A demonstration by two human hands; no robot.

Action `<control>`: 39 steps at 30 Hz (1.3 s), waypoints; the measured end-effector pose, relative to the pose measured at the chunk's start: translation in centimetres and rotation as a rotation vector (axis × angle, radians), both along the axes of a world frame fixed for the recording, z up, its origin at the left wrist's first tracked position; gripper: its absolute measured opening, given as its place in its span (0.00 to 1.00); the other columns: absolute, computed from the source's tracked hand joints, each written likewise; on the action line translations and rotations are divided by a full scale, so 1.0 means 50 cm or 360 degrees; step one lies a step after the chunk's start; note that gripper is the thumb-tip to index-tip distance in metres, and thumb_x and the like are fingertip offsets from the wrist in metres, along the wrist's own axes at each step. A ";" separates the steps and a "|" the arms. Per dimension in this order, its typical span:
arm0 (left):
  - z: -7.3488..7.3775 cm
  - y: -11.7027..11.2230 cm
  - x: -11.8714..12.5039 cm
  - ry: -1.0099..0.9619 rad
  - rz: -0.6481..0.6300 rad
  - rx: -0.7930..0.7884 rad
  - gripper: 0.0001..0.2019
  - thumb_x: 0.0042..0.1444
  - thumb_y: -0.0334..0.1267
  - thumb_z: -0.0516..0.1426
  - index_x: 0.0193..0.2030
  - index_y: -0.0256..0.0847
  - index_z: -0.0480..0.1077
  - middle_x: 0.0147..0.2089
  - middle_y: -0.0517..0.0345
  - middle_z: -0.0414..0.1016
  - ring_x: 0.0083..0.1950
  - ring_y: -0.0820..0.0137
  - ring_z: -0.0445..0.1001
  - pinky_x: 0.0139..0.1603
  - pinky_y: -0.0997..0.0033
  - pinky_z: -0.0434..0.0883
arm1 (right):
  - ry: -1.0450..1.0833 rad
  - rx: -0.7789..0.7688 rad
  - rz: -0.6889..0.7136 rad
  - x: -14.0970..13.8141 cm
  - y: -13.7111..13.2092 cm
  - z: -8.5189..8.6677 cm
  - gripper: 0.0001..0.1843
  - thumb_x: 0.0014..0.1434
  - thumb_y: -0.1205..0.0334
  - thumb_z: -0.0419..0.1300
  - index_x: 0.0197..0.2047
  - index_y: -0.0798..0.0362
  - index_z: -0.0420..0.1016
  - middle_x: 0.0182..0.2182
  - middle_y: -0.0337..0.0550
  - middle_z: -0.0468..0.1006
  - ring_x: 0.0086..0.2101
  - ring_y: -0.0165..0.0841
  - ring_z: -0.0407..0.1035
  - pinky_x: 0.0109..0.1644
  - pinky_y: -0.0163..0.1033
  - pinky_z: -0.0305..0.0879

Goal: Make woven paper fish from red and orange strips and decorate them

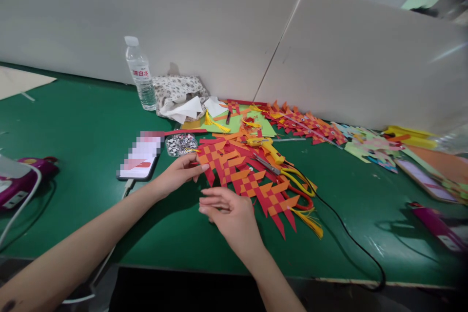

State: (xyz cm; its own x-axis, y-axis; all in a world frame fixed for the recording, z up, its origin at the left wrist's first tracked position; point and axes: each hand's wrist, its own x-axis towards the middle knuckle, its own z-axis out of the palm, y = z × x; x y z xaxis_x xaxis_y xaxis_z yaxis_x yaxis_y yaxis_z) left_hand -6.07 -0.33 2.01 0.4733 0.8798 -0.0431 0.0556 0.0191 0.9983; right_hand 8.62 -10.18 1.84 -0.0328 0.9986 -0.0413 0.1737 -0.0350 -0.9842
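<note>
Red and orange woven paper fish (252,185) lie overlapping in a slanting row on the green table, with a yellow tassel (309,223) at the near end. My left hand (183,173) is closed at the row's left end, thumb and fingers around the edge of a woven paper fish (212,156). Just below, my right hand (230,209) hovers with loosely bent fingers, thumb slightly apart, and nothing visible in them. Beside my left hand stands a clear box of googly eyes (182,144). Scissors (285,173) and a yellow glue gun (268,148) lie against the fish.
A phone (141,156) on a cable lies at left. Behind are a water bottle (141,75), a tissue pack (179,92) and more woven fish (307,124). A black cord (351,226) runs to the front edge. Purple power strips (25,180) lie at both sides; a grey partition (183,24) stands behind.
</note>
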 end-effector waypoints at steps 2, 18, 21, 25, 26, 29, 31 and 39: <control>-0.001 0.000 0.000 0.0005 0.0009 0.0005 0.14 0.51 0.47 0.60 0.28 0.39 0.63 0.20 0.67 0.61 0.21 0.78 0.59 0.21 0.78 0.54 | -0.0222 0.0093 -0.0055 -0.007 -0.002 -0.003 0.06 0.48 0.65 0.66 0.32 0.47 0.79 0.29 0.38 0.82 0.31 0.37 0.77 0.36 0.41 0.74; -0.004 0.000 -0.006 -0.0002 0.0018 -0.0096 0.13 0.51 0.45 0.61 0.30 0.38 0.64 0.22 0.67 0.61 0.22 0.80 0.60 0.21 0.81 0.55 | -0.0785 0.0596 0.0579 -0.028 -0.014 -0.015 0.33 0.55 0.79 0.44 0.63 0.49 0.58 0.57 0.45 0.69 0.54 0.34 0.67 0.58 0.41 0.64; -0.006 0.000 -0.006 -0.0019 0.0017 -0.0111 0.13 0.52 0.45 0.60 0.30 0.39 0.64 0.22 0.67 0.62 0.22 0.80 0.60 0.20 0.81 0.56 | -0.0784 0.0561 0.0464 -0.028 -0.014 -0.018 0.32 0.55 0.80 0.44 0.61 0.49 0.60 0.59 0.45 0.67 0.52 0.33 0.68 0.52 0.38 0.69; -0.011 0.002 -0.009 -0.0031 0.0011 -0.0077 0.11 0.53 0.43 0.60 0.31 0.39 0.64 0.22 0.66 0.64 0.23 0.79 0.63 0.21 0.81 0.57 | -0.0920 0.0643 0.0200 -0.037 -0.005 -0.034 0.18 0.61 0.74 0.48 0.51 0.51 0.68 0.43 0.43 0.79 0.39 0.30 0.75 0.41 0.32 0.71; -0.012 0.002 -0.010 -0.0058 0.0007 -0.0087 0.11 0.54 0.43 0.60 0.31 0.39 0.64 0.21 0.66 0.65 0.23 0.79 0.64 0.22 0.81 0.58 | -0.1022 0.0683 0.0141 -0.040 -0.002 -0.037 0.13 0.62 0.71 0.50 0.48 0.52 0.70 0.39 0.42 0.80 0.36 0.31 0.76 0.37 0.32 0.70; -0.009 0.001 -0.012 -0.0193 0.0001 -0.0187 0.09 0.55 0.42 0.58 0.33 0.40 0.64 0.20 0.67 0.65 0.21 0.78 0.65 0.22 0.80 0.60 | -0.1361 0.0851 -0.0007 -0.049 0.009 -0.038 0.09 0.63 0.60 0.54 0.36 0.52 0.73 0.25 0.39 0.79 0.27 0.32 0.74 0.33 0.35 0.67; -0.006 0.000 -0.012 -0.0275 0.0027 -0.0260 0.08 0.55 0.42 0.58 0.35 0.41 0.64 0.19 0.69 0.64 0.19 0.78 0.64 0.22 0.80 0.60 | -0.1506 0.0986 -0.0101 -0.053 0.012 -0.035 0.11 0.64 0.60 0.52 0.35 0.52 0.74 0.21 0.38 0.77 0.26 0.31 0.72 0.41 0.39 0.67; -0.005 0.001 -0.012 -0.0329 0.0115 -0.0290 0.10 0.54 0.41 0.59 0.31 0.40 0.63 0.15 0.71 0.58 0.14 0.82 0.52 0.15 0.81 0.49 | -0.1606 0.1379 0.0172 -0.047 -0.002 -0.021 0.15 0.65 0.69 0.45 0.43 0.51 0.72 0.46 0.41 0.77 0.42 0.30 0.71 0.62 0.46 0.54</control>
State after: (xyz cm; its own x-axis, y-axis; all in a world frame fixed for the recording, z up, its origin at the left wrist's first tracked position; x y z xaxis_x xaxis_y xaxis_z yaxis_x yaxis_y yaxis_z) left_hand -6.67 -0.26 1.76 0.4250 0.8982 -0.1126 -0.1572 0.1957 0.9680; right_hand 6.25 -10.27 0.77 -0.4436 0.7090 0.5482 0.7966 0.5922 -0.1213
